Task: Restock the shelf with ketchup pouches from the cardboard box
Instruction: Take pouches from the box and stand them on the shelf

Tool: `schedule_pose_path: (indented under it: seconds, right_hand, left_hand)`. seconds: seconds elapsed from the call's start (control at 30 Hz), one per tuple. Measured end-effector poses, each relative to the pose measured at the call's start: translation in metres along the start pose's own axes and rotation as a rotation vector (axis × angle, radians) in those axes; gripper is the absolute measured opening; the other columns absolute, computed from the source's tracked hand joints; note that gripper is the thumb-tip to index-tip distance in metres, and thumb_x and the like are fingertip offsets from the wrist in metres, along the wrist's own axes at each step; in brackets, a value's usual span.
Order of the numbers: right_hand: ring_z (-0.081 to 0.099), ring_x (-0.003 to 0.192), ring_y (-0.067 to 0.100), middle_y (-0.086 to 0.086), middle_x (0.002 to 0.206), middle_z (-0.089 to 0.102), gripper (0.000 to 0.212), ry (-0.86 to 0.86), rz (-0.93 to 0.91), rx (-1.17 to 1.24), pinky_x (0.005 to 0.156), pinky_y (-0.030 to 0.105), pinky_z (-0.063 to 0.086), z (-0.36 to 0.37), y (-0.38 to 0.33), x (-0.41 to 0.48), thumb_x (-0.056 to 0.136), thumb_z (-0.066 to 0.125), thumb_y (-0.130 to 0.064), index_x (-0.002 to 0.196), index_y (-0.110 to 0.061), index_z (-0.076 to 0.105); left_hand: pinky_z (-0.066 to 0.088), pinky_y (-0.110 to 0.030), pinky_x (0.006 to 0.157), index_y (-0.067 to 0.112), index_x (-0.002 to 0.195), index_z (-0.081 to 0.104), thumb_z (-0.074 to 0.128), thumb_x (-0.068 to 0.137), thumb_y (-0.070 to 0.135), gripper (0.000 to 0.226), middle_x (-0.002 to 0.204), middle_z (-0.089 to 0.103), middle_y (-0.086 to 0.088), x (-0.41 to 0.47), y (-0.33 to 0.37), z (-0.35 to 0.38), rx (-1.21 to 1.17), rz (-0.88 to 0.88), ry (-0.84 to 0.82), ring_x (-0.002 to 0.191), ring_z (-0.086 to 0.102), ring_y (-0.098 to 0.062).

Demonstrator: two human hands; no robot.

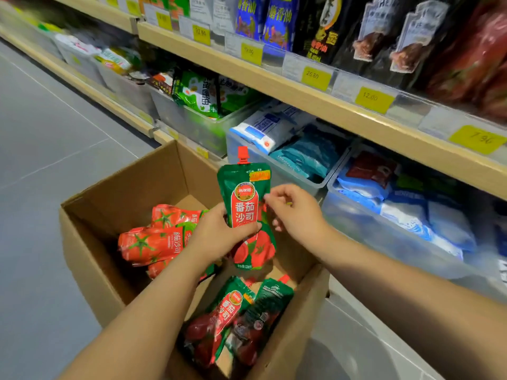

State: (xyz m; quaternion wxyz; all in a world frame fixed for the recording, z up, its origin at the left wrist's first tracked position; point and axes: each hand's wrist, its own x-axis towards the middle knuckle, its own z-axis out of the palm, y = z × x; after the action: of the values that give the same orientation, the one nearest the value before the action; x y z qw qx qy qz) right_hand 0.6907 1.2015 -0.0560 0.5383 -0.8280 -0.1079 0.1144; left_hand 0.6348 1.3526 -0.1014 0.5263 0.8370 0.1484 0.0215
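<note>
An open cardboard box (129, 185) stands on the floor in front of the shelf. Above it I hold a green and red ketchup pouch (245, 204) upright, its red cap pointing up. My left hand (219, 237) grips the pouch around its lower half. My right hand (293, 209) is at the pouch's right edge, fingers spread and fingertips touching it. Several more ketchup pouches (153, 242) lie in the box at the left, and others (233, 319) lie near its front corner.
The lower shelf holds clear plastic bins (277, 171) with blue and white bags, and a bin with green packs (200, 94) further left. A wooden shelf edge (315, 100) with yellow price tags runs above. Grey floor (55, 160) lies to the left.
</note>
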Motion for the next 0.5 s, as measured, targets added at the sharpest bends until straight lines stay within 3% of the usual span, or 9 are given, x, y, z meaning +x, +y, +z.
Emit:
schedule_pose_path:
  seconds: [0.17,0.23,0.3,0.33,0.43,0.5]
  right_hand:
    - [0.052,0.035,0.001,-0.001,0.059,0.057,0.014,0.008,0.058,0.099,0.039,0.015,0.045,-0.049,-0.011,-0.027,0.087,0.061,-0.023,0.073,-0.024,0.062]
    - [0.052,0.034,0.001,-0.001,0.058,0.056,0.017,0.077,0.054,0.103,0.037,0.015,0.045,-0.074,-0.020,-0.035,0.088,0.059,-0.021,0.072,-0.023,0.060]
    - [0.051,0.034,0.000,-0.001,0.060,0.056,0.018,0.176,0.041,0.087,0.037,0.015,0.044,-0.103,-0.029,-0.042,0.088,0.058,-0.022,0.071,-0.024,0.059]
    - [0.051,0.035,0.000,-0.001,0.062,0.057,0.017,0.228,0.031,0.087,0.038,0.015,0.044,-0.120,-0.033,-0.046,0.089,0.057,-0.022,0.072,-0.023,0.060]
    - [0.051,0.039,0.003,-0.001,0.064,0.056,0.015,0.313,0.013,0.082,0.041,0.020,0.044,-0.170,-0.041,-0.056,0.091,0.055,-0.024,0.080,-0.017,0.062]
    - [0.049,0.037,0.004,-0.001,0.058,0.053,0.017,0.355,0.004,0.091,0.043,0.022,0.042,-0.199,-0.044,-0.061,0.091,0.054,-0.024,0.081,-0.013,0.062]
  left_hand:
    - [0.045,-0.014,0.054,0.033,0.074,0.064,0.069,0.068,0.052,0.021,0.073,0.069,0.016,-0.009,0.069,0.007,-0.108,0.020,0.073,0.063,0.063,0.006]
    - [0.050,-0.018,0.058,0.018,0.077,0.067,0.066,0.070,0.056,0.039,0.071,0.071,0.004,-0.010,0.096,0.015,-0.103,0.056,0.051,0.064,0.066,-0.007]
    - [0.049,-0.035,0.067,0.002,0.078,0.061,0.060,0.077,0.058,0.056,0.075,0.068,-0.014,-0.012,0.129,0.022,-0.132,0.076,-0.038,0.067,0.062,-0.027]
    - [0.044,-0.036,0.065,0.001,0.073,0.056,0.056,0.081,0.057,0.056,0.068,0.063,-0.015,-0.013,0.148,0.026,-0.173,0.088,-0.097,0.062,0.055,-0.026]
    - [0.034,-0.025,0.053,0.018,0.058,0.049,0.048,0.092,0.042,0.042,0.046,0.046,0.010,-0.015,0.197,0.046,-0.255,0.173,-0.216,0.047,0.040,-0.007]
    - [0.034,-0.024,0.053,0.019,0.062,0.056,0.048,0.094,0.031,0.036,0.051,0.049,0.009,-0.019,0.222,0.062,-0.318,0.213,-0.247,0.050,0.041,-0.009]
